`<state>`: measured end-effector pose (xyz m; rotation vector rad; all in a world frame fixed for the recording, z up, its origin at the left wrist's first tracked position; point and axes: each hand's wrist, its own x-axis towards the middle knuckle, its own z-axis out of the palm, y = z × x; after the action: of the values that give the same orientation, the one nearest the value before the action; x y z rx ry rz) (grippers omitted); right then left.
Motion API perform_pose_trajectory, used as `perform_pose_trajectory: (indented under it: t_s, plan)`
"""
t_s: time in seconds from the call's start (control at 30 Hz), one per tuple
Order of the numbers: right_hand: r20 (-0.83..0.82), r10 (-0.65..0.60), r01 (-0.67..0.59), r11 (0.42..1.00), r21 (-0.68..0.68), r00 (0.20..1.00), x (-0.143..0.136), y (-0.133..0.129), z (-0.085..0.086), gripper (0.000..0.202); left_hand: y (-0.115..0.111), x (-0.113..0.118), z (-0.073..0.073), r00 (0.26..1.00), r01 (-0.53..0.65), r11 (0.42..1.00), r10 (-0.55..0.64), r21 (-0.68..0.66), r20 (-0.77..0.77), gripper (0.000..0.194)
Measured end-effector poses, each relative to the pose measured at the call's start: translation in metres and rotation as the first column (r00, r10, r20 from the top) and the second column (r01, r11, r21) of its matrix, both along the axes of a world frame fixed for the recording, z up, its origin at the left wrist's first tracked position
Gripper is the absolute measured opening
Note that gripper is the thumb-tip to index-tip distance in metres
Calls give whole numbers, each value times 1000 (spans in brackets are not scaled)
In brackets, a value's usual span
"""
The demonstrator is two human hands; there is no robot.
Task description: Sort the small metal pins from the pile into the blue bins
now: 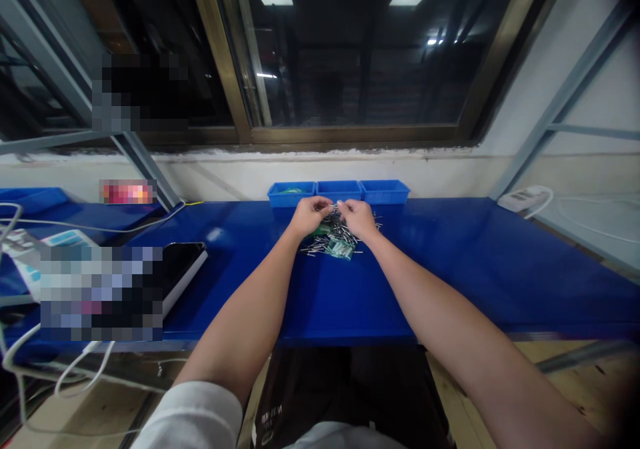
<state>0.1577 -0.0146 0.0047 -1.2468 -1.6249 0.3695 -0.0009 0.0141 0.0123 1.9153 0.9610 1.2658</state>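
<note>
Hands (309,214) (358,217) pinch tiny indistinct pins (336,207) above a pin heap (334,242).

A loose heap of small metal pins (334,239) and little green parts (340,249) lay on my blue table (450,262), just under my fingers.

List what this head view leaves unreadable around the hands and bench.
- What the left hand and right hand pinch: too small, hidden by fingers.
- Pile of pins: too small to count; green parts unclear.
- Bins: contents hidden by walls, far away.
- Items at bench left: blurred out.
- Power strip: sockets too small.
</note>
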Motion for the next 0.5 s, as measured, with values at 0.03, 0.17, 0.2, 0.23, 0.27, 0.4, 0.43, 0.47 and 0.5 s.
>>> perform_pose_trajectory:
  t_s: [0.03,0.17,0.2,0.23,0.27,0.4,0.43,0.47,0.5]
  plan:
    - [0,1,-1,1000,-6,1000,0,0,0,39,0,0,0,1000,1,1000,-1,-11,-1,29]
    - [-32,11,-10,1000,13,999,-1,-2,1,32,-2,-3,2,1000,8,999,-9,-48,-16,32]
    - [-40,13,-13,1000,18,999,-2,-2,2,31,-3,-4,2,1000,19,998,-20,-58,-24,32]
    - [-42,14,-13,1000,20,999,-2,-2,2,30,-3,-4,3,999,31,997,-33,-69,-31,32]
    - [-37,12,-12,1000,18,999,-2,-3,3,31,-3,-4,3,998,42,996,-44,-80,-34,33]
    - [16,-14,14,1000,2,1000,-1,-4,5,37,-5,-4,4,999,49,994,-47,-102,19,38]
    - [24,-19,19,1000,-3,1000,-1,-5,5,39,-5,-3,4,998,48,994,-45,-99,31,37]
    - [27,-22,23,1000,-4,999,-1,-5,5,40,-5,-3,5,998,49,994,-46,-98,36,36]
    - [27,-24,24,1000,-3,999,-1,-5,5,41,-5,-3,5,998,51,994,-48,-99,33,33]
